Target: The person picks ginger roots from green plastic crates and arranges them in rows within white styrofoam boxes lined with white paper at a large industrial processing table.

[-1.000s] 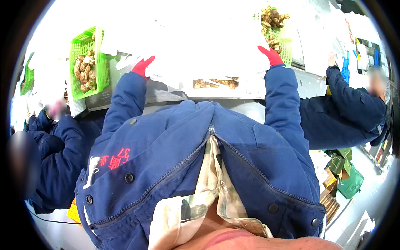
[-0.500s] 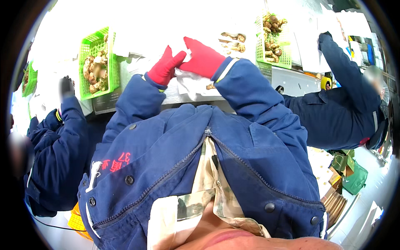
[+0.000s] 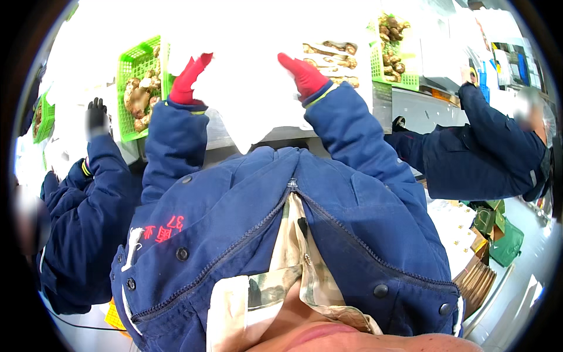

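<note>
My left hand (image 3: 190, 81), in a red glove, grips the left side of a white sheet (image 3: 249, 97), which looks like paper. Across from it, my right hand (image 3: 304, 76), also red-gloved, has the sheet's right side, thumb pointing up and left. Between them the sheet is spread, one corner hanging over the table's near edge; most of my fingers are hidden behind it. Just right of my right hand, several brown-and-white mushrooms (image 3: 337, 63) lie in rows on a white surface. A green basket (image 3: 121, 88) of whole mushrooms (image 3: 139, 97) stands left of my left hand.
Another green basket (image 3: 404, 80) with mushrooms is at the right. On the left, a co-worker's black-gloved hand (image 3: 97, 114) rests near the first basket; a second co-worker (image 3: 469, 152) works at right. A green bag (image 3: 508, 242) and stacked cardboard (image 3: 474, 281) lie on the floor.
My hands, close together before, have moved apart to left and right. The white sheet is now spread between them. More of the mushroom rows shows beside my right hand.
</note>
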`<move>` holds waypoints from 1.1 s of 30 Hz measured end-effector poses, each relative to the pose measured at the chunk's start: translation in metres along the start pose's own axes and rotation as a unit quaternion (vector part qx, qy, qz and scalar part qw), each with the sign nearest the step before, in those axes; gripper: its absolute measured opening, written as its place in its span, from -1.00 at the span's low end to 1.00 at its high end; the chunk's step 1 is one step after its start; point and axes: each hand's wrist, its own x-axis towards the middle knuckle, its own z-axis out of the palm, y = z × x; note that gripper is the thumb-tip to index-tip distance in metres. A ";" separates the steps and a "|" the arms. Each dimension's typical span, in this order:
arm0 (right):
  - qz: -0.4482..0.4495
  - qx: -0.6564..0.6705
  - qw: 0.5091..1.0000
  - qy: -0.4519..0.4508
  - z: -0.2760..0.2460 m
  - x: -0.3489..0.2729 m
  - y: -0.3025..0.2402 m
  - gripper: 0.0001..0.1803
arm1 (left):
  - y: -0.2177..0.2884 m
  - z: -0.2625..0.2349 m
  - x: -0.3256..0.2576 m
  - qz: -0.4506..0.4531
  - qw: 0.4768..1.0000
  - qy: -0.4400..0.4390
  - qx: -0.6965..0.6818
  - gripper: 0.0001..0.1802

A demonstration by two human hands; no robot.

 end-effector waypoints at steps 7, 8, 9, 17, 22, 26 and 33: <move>0.067 -0.365 0.926 0.068 0.069 0.098 0.101 0.20 | -0.113 -0.201 -0.034 -0.059 0.857 0.262 0.439 -0.03; 0.089 -0.365 0.921 0.102 0.043 0.094 0.116 0.23 | -0.145 -0.165 -0.019 -0.048 0.915 0.226 0.330 -0.05; 0.114 -0.363 0.915 0.132 0.021 0.085 0.129 0.26 | -0.167 -0.124 -0.011 -0.043 0.956 0.196 0.214 -0.06; -0.140 -0.454 0.870 0.132 0.043 0.068 0.119 -0.13 | -0.162 -0.081 -0.030 0.020 0.884 0.279 0.376 -0.01; -0.185 -0.496 0.847 -0.048 0.095 0.018 0.053 -0.17 | -0.129 -0.008 -0.028 0.050 0.942 0.226 0.244 -0.25; -0.206 -0.443 0.869 -0.074 0.090 0.001 0.022 -0.11 | -0.107 0.009 -0.016 0.193 0.946 0.132 0.222 -0.41; -0.294 -0.220 0.915 0.166 0.017 -0.015 -0.011 0.06 | -0.054 0.058 0.003 0.121 0.982 0.103 0.098 -0.57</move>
